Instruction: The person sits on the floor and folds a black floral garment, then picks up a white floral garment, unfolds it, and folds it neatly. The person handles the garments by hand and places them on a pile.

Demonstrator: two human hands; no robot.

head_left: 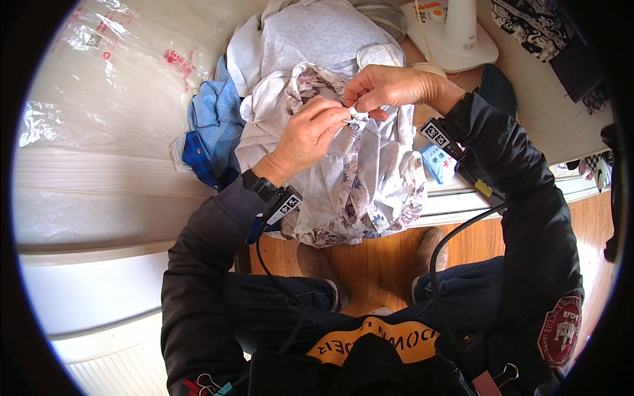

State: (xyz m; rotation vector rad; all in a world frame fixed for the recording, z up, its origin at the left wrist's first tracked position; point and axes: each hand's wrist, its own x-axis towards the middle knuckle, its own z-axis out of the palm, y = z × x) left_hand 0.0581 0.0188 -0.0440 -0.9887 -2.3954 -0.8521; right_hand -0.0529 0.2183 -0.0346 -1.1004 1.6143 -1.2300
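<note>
A white shirt with purple floral trim (389, 168) is spread in front of me, its lower edge draping over the front of the pale surface. My left hand (307, 137) pinches a bit of its white cloth near the floral front band. Close against it, my right hand (396, 87) grips the same small bunch between thumb and fingers. What exactly sits between the fingertips is too small to make out beyond white fabric. Behind the shirt lies a heap of light grey and white clothing (317, 33). Blue plaid clothing (214, 122) rests to the left of it.
Clear plastic with red print (99, 86) covers the surface at left. A white stand with a broad base (472, 53) is at back right, near black patterned cloth (528, 26). A blue and white packet (438, 164) lies by my right sleeve. Cables hang from both wrists.
</note>
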